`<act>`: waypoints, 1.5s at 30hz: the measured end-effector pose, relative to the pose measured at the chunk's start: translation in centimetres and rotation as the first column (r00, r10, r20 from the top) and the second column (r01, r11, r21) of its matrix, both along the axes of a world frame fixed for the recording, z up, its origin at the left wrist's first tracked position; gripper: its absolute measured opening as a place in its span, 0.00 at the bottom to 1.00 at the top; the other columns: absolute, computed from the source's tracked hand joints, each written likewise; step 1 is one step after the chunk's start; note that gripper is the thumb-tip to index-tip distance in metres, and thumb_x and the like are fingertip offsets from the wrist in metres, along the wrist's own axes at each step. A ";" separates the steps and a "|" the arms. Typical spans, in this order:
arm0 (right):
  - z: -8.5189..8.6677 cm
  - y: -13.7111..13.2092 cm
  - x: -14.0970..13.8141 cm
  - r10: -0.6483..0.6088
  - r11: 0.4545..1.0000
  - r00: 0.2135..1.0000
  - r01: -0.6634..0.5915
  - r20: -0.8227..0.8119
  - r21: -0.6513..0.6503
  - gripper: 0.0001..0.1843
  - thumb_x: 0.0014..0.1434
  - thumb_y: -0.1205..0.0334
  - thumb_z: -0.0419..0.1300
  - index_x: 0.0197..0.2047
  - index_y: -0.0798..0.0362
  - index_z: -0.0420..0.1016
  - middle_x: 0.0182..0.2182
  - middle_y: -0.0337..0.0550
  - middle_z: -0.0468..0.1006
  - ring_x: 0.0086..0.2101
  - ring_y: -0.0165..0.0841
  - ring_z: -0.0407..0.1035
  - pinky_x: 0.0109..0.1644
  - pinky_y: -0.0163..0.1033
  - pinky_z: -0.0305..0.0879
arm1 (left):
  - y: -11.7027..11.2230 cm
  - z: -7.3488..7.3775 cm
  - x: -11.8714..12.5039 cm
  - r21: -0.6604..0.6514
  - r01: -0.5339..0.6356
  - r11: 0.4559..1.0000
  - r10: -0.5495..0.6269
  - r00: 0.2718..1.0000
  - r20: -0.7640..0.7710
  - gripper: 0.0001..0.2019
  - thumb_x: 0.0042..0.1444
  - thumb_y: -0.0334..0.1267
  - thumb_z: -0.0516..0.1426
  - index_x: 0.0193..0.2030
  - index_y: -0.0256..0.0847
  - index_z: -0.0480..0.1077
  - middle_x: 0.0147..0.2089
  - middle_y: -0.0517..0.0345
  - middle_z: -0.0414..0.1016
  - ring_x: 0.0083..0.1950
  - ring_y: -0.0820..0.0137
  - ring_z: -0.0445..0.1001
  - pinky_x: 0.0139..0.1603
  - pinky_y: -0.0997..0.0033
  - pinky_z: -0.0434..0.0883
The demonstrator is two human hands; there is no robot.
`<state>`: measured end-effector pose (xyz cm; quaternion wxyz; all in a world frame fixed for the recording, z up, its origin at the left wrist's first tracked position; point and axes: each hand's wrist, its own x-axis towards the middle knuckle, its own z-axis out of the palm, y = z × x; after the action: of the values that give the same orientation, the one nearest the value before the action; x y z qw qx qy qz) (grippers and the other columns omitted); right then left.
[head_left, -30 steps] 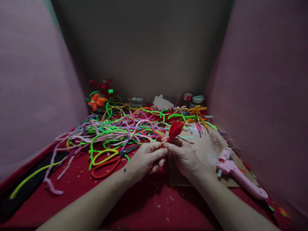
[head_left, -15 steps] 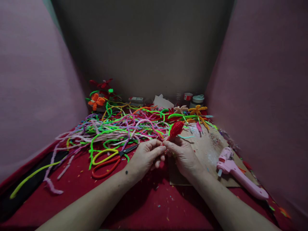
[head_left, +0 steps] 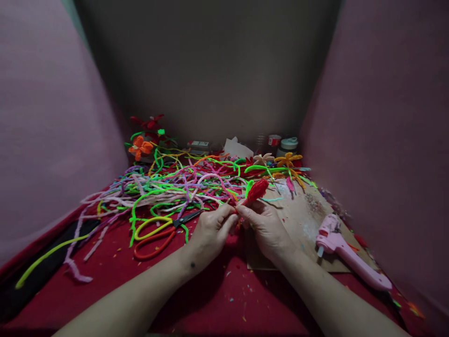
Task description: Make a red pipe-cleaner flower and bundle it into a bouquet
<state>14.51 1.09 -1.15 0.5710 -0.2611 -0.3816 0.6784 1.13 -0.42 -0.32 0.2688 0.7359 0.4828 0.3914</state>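
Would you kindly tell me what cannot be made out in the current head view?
- Red bud: lower end covered in the head view by the left hand and right hand.
- What the left hand pinches: hidden by its own fingers.
- Box and cup: head view, any print too small and dim to read.
- Cardboard: head view, partly covered by the right hand and forearm.
- Both elbows: cut off by the picture's edge.
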 end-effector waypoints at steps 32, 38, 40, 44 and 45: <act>-0.2 0.6 1.2 0.224 0.972 0.973 -0.226 -0.049 -0.059 0.07 0.43 0.65 0.67 0.30 0.54 0.79 0.22 0.38 0.76 0.24 0.26 0.66 0.30 0.32 0.61 | 1.3 0.1 -0.7 -0.409 0.768 0.494 0.008 0.466 0.885 0.07 0.58 0.37 0.53 0.33 0.36 0.67 0.16 0.71 0.57 0.09 0.87 0.38 0.08 0.87 0.49; -0.2 0.5 0.9 0.132 0.991 0.990 -0.133 -0.040 -0.023 0.05 0.41 0.66 0.67 0.27 0.53 0.79 0.22 0.37 0.76 0.24 0.28 0.66 0.32 0.35 0.63 | 0.9 0.9 -0.3 -0.518 0.515 0.683 -0.066 0.750 0.658 0.11 0.56 0.42 0.53 0.30 0.35 0.67 0.17 0.66 0.62 0.11 0.84 0.50 0.11 0.84 0.50; -0.3 0.5 0.8 0.112 0.993 0.992 -0.114 -0.055 -0.042 0.06 0.41 0.66 0.67 0.28 0.53 0.79 0.23 0.38 0.77 0.24 0.28 0.67 0.31 0.35 0.63 | 0.5 1.2 0.2 -0.460 0.320 0.828 -0.070 0.873 0.482 0.11 0.55 0.41 0.54 0.28 0.35 0.67 0.18 0.65 0.64 0.14 0.82 0.56 0.14 0.82 0.53; -0.4 0.4 0.7 0.021 0.997 0.997 -0.026 -0.078 -0.073 0.07 0.38 0.69 0.69 0.25 0.52 0.79 0.24 0.37 0.78 0.24 0.28 0.68 0.30 0.34 0.63 | -0.1 1.3 0.8 -0.272 0.096 0.957 -0.016 0.960 0.279 0.07 0.53 0.38 0.55 0.29 0.37 0.67 0.21 0.67 0.63 0.20 0.80 0.59 0.21 0.81 0.58; -0.5 0.4 0.7 0.008 0.997 0.997 -0.013 -0.074 -0.077 0.07 0.38 0.69 0.69 0.25 0.52 0.79 0.23 0.37 0.78 0.24 0.27 0.68 0.30 0.33 0.62 | -0.1 1.2 0.8 -0.232 0.072 0.970 -0.012 0.968 0.252 0.06 0.54 0.38 0.55 0.30 0.37 0.67 0.22 0.66 0.63 0.21 0.80 0.59 0.22 0.80 0.58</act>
<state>15.22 1.52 -1.62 0.5705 -0.2557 -0.3350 0.7049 1.89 -0.54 0.83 0.4221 0.6533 0.4730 0.4138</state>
